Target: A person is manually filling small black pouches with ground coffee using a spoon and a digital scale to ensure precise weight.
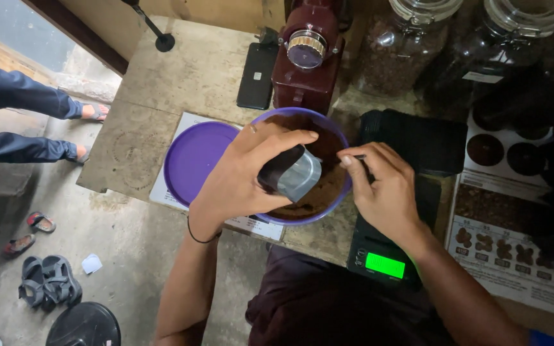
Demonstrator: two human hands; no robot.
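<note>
A worn, stained wooden table (pixel 161 96) filled the middle of the view, a dark wooden beam (pixel 75 32) running along its far corner. Below it lay a grey concrete floor (pixel 129 256), dusty and dull in soft daylight, with sandals (pixel 49 282) and flip-flops (pixel 30 232) scattered about and a round black lid (pixel 84 325) near the bottom edge.

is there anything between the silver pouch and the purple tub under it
Nothing visible. The left hand holds the silver pouch directly over the open purple tub of brown grounds; the tub's lid lies aside on the left. The right hand pinches a small dark item at the rim.
</note>
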